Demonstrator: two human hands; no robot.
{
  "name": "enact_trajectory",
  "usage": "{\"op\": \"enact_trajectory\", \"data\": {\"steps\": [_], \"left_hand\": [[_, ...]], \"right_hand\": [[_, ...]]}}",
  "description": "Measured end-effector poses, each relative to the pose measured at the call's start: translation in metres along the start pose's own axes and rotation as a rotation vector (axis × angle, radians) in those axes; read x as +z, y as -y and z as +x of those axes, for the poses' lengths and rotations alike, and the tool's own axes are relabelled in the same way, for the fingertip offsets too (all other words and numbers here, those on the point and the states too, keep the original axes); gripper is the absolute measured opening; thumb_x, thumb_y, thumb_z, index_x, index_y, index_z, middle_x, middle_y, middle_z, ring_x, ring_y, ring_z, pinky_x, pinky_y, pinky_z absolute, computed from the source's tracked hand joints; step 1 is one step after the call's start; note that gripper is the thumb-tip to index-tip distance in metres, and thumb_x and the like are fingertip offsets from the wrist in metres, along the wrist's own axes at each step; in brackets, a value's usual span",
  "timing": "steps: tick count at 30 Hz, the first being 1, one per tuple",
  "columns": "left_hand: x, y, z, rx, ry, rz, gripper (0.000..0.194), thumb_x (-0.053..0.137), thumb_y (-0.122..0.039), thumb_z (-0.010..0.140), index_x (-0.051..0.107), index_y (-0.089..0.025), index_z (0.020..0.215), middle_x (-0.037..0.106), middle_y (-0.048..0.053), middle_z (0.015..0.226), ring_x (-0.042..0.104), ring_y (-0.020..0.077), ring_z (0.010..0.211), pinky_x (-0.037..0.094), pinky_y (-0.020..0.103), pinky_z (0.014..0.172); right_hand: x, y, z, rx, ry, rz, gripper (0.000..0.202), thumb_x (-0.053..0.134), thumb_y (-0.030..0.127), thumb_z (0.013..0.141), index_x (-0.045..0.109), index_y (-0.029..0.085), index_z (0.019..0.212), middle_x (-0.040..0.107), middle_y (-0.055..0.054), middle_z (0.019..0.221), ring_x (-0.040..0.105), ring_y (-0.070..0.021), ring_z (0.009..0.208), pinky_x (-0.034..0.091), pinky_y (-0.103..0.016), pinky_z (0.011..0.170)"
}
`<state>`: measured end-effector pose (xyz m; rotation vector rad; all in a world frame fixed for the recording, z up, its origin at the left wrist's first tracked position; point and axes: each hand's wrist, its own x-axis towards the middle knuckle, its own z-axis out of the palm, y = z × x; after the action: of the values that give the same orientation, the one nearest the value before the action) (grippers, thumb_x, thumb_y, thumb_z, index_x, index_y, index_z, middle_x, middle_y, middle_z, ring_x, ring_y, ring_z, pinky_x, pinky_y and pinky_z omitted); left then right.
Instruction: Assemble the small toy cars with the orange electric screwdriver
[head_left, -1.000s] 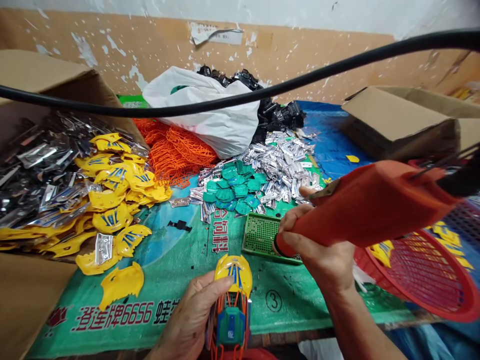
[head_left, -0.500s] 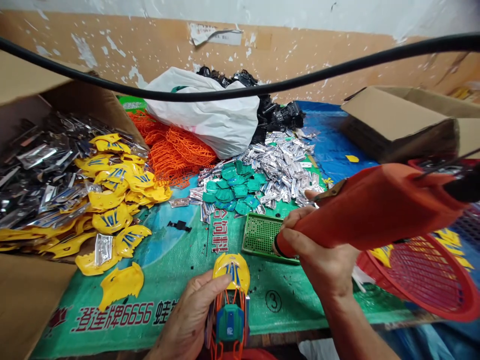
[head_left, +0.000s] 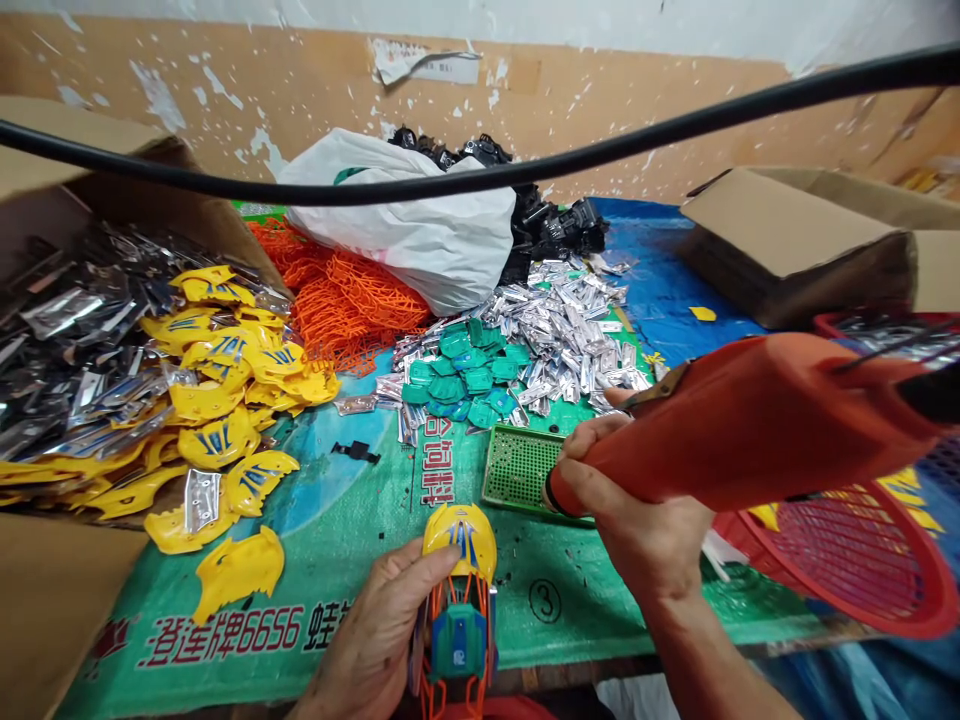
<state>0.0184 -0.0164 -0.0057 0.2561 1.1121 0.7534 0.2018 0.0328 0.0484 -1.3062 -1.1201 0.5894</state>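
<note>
My left hand point(head_left: 382, 625) is closed around a toy car point(head_left: 459, 640) at the table's front edge, thumb pressed on its yellow hood. The car has an orange tube frame and a green roof piece. My right hand point(head_left: 637, 525) grips a red-orange electric screwdriver point(head_left: 720, 425) that slants down to the left. Its tip end is over a green perforated tray point(head_left: 517, 470); the bit itself is hidden. Beyond the tray lie green roof pieces point(head_left: 465, 375) and a heap of silvery parts point(head_left: 570, 335).
Yellow hoods point(head_left: 225, 400) spill from a cardboard box point(head_left: 67, 600) at left. Orange frames point(head_left: 345, 300), a white bag point(head_left: 420, 240) and black chassis parts point(head_left: 562, 230) sit behind. A red basket point(head_left: 862, 560) and an open carton point(head_left: 795, 240) stand at right. A black cable point(head_left: 450, 187) crosses the view.
Both hands keep their holds on the toy car and the electric screwdriver, nearly still. The cable has shifted, dropping at the left and rising at the right; the view has moved slightly.
</note>
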Motion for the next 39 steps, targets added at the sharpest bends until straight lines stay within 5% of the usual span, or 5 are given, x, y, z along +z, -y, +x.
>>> {"op": "enact_trajectory", "data": {"steps": [7,15,19,26,39], "left_hand": [[0.003,-0.001,0.000,-0.008,-0.061,0.035,0.037,0.083,-0.036,0.060,0.072,-0.012,0.086,0.063,0.001,0.058,0.050,0.0088,0.042,0.047,0.021,0.042],[0.005,-0.001,0.002,0.012,0.009,0.114,0.036,0.078,-0.042,0.066,0.069,-0.011,0.082,0.062,0.001,0.058,0.050,0.0071,0.044,0.042,0.017,0.042],[0.006,-0.001,0.004,0.012,0.009,0.116,0.034,0.076,-0.041,0.069,0.069,-0.011,0.084,0.064,0.002,0.059,0.053,0.0084,0.045,0.043,0.018,0.043],[0.009,-0.001,0.005,0.038,0.081,-0.032,0.028,0.077,-0.032,0.068,0.070,-0.009,0.084,0.069,0.006,0.069,0.060,0.0108,0.055,0.047,0.019,0.052],[0.007,-0.004,0.004,0.034,0.106,-0.094,0.023,0.077,-0.029,0.069,0.069,-0.010,0.079,0.067,0.003,0.063,0.057,0.0089,0.050,0.043,0.019,0.048]], "right_hand": [[0.001,0.000,-0.001,-0.025,0.019,-0.006,0.017,0.069,0.010,0.061,0.057,0.021,0.064,0.061,0.004,0.062,0.059,-0.0149,0.058,0.052,-0.035,0.066],[-0.005,-0.005,0.006,-0.031,0.042,0.165,0.014,0.070,0.014,0.064,0.058,0.018,0.058,0.061,0.000,0.065,0.059,-0.0156,0.062,0.052,-0.033,0.060],[-0.009,0.009,0.008,-0.018,0.050,0.205,0.011,0.071,0.018,0.065,0.062,0.020,0.070,0.061,0.000,0.072,0.060,-0.0159,0.065,0.053,-0.034,0.064],[-0.009,0.034,-0.010,0.095,0.272,0.538,0.054,0.075,0.022,0.071,0.054,0.033,0.120,0.060,0.002,0.076,0.059,-0.0175,0.068,0.055,-0.034,0.059],[0.005,0.029,-0.023,0.082,0.421,0.586,0.053,0.071,0.021,0.077,0.050,0.033,0.124,0.059,0.002,0.080,0.058,-0.0150,0.073,0.054,-0.033,0.069]]}}
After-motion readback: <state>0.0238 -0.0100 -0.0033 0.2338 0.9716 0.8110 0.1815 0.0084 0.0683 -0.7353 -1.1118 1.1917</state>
